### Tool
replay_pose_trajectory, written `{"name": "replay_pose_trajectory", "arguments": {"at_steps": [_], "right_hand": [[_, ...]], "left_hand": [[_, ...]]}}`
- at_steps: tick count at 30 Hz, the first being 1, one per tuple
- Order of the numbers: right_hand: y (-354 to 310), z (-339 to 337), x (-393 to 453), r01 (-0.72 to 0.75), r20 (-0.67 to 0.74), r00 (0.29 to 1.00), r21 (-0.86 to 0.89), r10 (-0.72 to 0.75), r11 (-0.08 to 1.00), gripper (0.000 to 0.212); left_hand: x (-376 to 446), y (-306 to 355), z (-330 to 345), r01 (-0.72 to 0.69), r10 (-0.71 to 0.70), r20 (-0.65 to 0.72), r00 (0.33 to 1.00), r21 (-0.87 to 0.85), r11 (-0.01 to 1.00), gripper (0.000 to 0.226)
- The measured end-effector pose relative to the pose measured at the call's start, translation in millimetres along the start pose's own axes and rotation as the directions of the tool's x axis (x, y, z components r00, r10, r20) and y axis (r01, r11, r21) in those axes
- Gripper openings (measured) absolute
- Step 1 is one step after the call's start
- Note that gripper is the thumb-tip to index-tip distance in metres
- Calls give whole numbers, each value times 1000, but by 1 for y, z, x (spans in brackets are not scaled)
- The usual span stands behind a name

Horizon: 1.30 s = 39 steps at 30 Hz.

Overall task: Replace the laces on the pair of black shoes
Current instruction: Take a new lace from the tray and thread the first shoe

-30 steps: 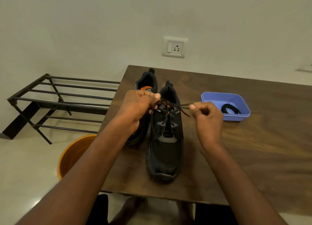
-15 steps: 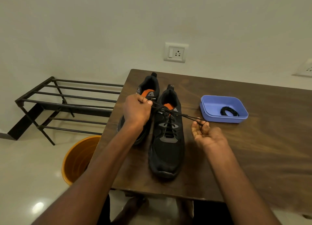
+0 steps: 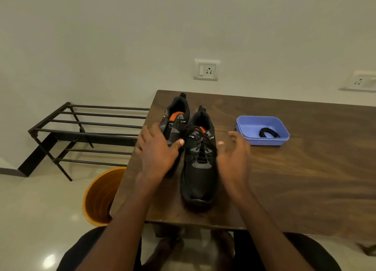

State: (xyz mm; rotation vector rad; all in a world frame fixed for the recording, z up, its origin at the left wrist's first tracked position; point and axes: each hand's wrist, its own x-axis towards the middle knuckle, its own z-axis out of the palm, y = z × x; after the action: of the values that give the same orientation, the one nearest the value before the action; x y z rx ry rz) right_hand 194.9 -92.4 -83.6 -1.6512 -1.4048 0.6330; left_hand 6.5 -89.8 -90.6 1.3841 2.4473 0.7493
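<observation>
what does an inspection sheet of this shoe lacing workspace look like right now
surface: dark wooden table, bare wood on its right side
job's things: laced shoe in front of the person; second shoe to its left, no lace visible on it; coiled black lace in the blue tray
clutter: nothing seen
hands: left hand open, over the second shoe, thumb at the laced shoe's side; right hand open, blurred, beside the laced shoe, holding nothing
cables: nothing seen
surroundings: black metal rack and orange bucket on the floor to the left; wall socket above the table
</observation>
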Motion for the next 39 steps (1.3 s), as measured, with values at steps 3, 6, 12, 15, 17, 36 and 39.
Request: {"name": "replay_pose_trajectory", "arguments": {"at_steps": [3, 6, 12, 15, 17, 36, 39], "right_hand": [[-1, 15, -32, 211, 258, 954, -224, -151, 952, 78], [7, 30, -42, 201, 313, 943, -265, -113, 943, 92], [11, 39, -2, 157, 266, 960, -248, -89, 956, 90], [14, 40, 2, 182, 279, 954, -257, -107, 949, 89], [17, 39, 3, 194, 271, 955, -264, -121, 945, 89], [55, -81, 141, -79, -169, 985, -207, 44, 975, 30], [67, -93, 178, -11, -28, 1000, -445, -2, 895, 12]], "left_hand": [[-12, -9, 5, 56, -66, 133, 989, 78, 995, 108], [-24, -10, 3, 46, -60, 111, 992, 124, 991, 104], [-59, -13, 8, 24, -31, 48, 998, 146, 989, 102], [-58, -14, 9, 6, -11, 43, 999, 111, 994, 100], [-56, -12, 9, 2, -7, 63, 998, 81, 997, 97], [-22, 132, 65, -692, 687, 95, 720, 22, 722, 61], [-2, 166, 94, -760, 743, 216, 633, -8, 650, 62]]}}
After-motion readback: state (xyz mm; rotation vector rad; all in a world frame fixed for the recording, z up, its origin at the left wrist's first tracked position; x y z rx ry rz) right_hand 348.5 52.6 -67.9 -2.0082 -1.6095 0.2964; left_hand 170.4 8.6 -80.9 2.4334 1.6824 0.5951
